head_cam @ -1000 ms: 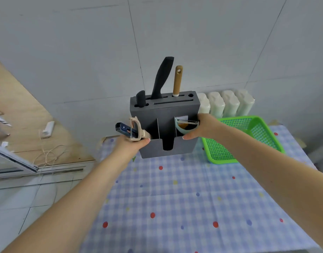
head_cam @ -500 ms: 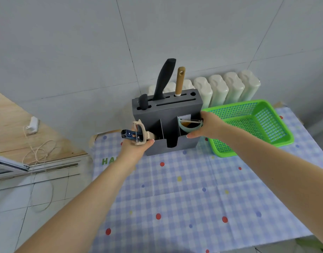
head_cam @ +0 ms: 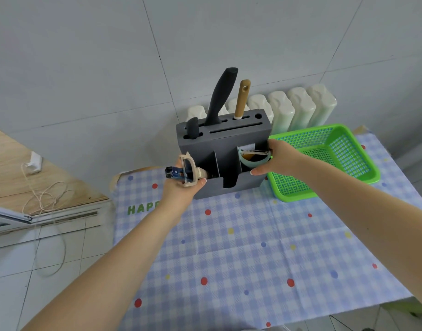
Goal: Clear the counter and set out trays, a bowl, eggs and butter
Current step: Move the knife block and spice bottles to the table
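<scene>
A person grips a grey knife block point(head_cam: 225, 149) by both ends at the far edge of a surface covered with a checked, dotted cloth point(head_cam: 253, 247), in what looks like the clearing stage of the job. The left hand point(head_cam: 181, 189) holds the block's left end, its fingers also curled round a beige peeler point(head_cam: 189, 172) and a blue-handled tool point(head_cam: 173, 174) that jut out toward nine o'clock. The right hand point(head_cam: 274, 161) clasps the right end, thumb along the front wall, fingers over the rim beside a pale green cup point(head_cam: 253, 161) in the front compartment. A black knife handle point(head_cam: 220, 96) and a wooden handle point(head_cam: 241, 99) stand up from the top slots.

Just beside the block, at three o'clock, lies a green mesh basket point(head_cam: 336, 158); a row of pale bottles point(head_cam: 291, 108) lines the wall at twelve o'clock. No trays, bowl, eggs or butter are in view.

To move the block well, it would likely pay to keep it upright and level, so that the knives stay seated and the cup does not tip. The left hand's grasp seems the weak point, shared as it is with two loose tools. A slow carry, clear of the basket's rim, would be prudent.
</scene>
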